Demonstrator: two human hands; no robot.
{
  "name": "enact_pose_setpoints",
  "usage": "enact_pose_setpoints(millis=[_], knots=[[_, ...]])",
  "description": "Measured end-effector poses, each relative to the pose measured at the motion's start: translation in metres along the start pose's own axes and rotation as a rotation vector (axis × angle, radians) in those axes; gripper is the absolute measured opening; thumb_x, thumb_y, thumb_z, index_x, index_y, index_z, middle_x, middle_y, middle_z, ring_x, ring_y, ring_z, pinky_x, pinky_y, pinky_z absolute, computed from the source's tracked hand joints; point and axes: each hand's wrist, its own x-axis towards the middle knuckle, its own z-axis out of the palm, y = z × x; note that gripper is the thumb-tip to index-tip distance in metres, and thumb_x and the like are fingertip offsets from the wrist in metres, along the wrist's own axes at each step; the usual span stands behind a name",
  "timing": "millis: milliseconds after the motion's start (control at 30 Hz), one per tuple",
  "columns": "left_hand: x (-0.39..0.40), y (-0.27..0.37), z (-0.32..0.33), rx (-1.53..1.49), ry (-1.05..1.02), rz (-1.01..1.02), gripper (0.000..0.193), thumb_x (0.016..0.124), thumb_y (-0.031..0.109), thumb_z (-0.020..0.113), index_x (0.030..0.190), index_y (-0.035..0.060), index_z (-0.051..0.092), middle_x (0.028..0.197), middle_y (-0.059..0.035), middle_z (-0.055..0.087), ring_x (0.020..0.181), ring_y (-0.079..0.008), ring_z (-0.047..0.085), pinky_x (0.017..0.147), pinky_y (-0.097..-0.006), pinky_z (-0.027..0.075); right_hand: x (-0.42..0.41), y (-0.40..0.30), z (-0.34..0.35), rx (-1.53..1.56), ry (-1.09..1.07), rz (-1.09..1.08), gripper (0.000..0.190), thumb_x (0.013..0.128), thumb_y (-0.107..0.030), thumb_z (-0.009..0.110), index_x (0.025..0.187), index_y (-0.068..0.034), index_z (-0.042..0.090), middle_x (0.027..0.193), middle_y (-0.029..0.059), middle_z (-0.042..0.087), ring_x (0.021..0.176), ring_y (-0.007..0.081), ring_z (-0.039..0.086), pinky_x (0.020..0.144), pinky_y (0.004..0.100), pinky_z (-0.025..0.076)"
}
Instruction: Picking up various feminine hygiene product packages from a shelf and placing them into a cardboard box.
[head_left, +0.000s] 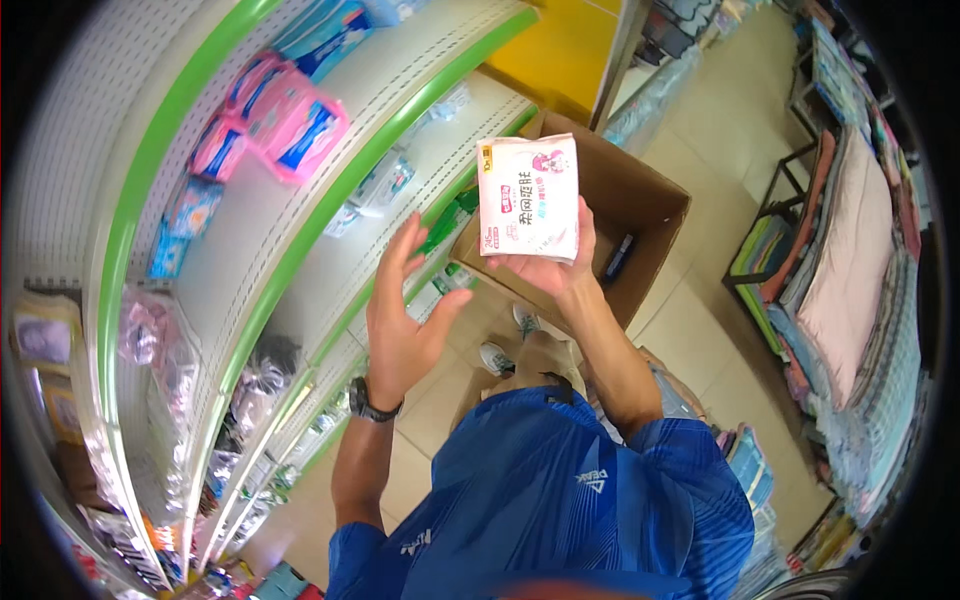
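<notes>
A white square soft pack of sanitary pads (529, 199), printed in pink and red, rests in my right hand (559, 270). The palm is under its lower edge and the thumb lies along its right side. My left hand (409, 322) is raised to the left of the pack, fingers spread and holding nothing, with a dark watch (369, 401) on the wrist. Behind and below the pack stands an open cardboard box (637, 180); a small dark blue item (619, 257) lies inside, and the pack hides part of the box.
Curved shelves with green edges (330, 191) fill the left side. They hold pink packs (289, 120), blue packs (187, 217) and plastic-wrapped goods (154, 322). On the right, a dark metal rack holds folded textiles and cushions (847, 262). A yellow panel (559, 45) stands beyond the box.
</notes>
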Motion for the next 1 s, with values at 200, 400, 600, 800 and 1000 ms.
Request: enact_pose_setpoints(millis=[200, 400, 600, 800, 1000], knots=[[-0.019, 0.024, -0.035, 0.111, 0.119, 0.304, 0.083, 0.082, 0.024, 0.083, 0.148, -0.0009, 0.04, 0.155, -0.0214, 0.041, 0.139, -0.0352, 0.046, 0.107, -0.0466, 0.045, 0.005, 0.053, 0.054, -0.21, -0.029, 0.001, 0.082, 0.09, -0.06, 0.06, 0.152, -0.012, 0.037, 0.146, 0.0164, 0.05, 0.126, 0.0404, 0.055, 0.091, 0.0624, 0.05], [-0.044, 0.039, -0.074, 0.06, 0.235, 0.373, 0.081, 0.079, 0.025, 0.085, 0.145, -0.0009, 0.044, 0.152, -0.0241, 0.042, 0.141, -0.037, 0.043, 0.113, -0.0466, 0.037, 0.017, 0.089, 0.089, -0.172, 0.002, 0.157, 0.085, 0.093, -0.064, 0.048, 0.152, -0.004, 0.035, 0.138, 0.0284, 0.053, 0.11, 0.0461, 0.062, 0.067, 0.0495, 0.059], [-0.033, 0.042, -0.13, -0.354, 0.044, 0.143, 0.063, 0.102, 0.037, 0.056, 0.148, -0.0028, 0.038, 0.15, -0.0204, 0.046, 0.138, -0.0314, 0.046, 0.115, -0.0454, 0.033, 0.03, 0.118, 0.114, 0.161, -0.121, 0.28, 0.081, 0.099, -0.065, 0.037, 0.158, -0.011, 0.025, 0.153, 0.0284, 0.039, 0.129, 0.0547, 0.048, 0.087, 0.0583, 0.054], [-0.035, 0.021, -0.14, -0.457, -0.156, -0.069, 0.064, 0.102, 0.037, 0.059, 0.147, -0.0065, 0.041, 0.143, -0.0198, 0.053, 0.13, -0.0241, 0.053, 0.108, -0.038, 0.042, 0.026, 0.146, 0.119, 0.072, -0.016, 0.149, 0.08, 0.098, -0.066, 0.037, 0.158, -0.013, 0.027, 0.156, 0.0218, 0.036, 0.137, 0.0447, 0.044, 0.097, 0.0622, 0.047], [-0.026, 0.031, -0.132, -0.553, -0.127, -0.041, 0.055, 0.104, 0.034, 0.056, 0.144, -0.0041, 0.049, 0.132, -0.0129, 0.062, 0.119, -0.0159, 0.058, 0.103, -0.0304, 0.044, 0.013, 0.155, 0.128, -0.432, 0.271, 0.001, 0.064, 0.102, -0.045, 0.044, 0.154, -0.008, 0.035, 0.154, 0.0141, 0.044, 0.139, 0.0356, 0.044, 0.112, 0.0573, 0.037]])
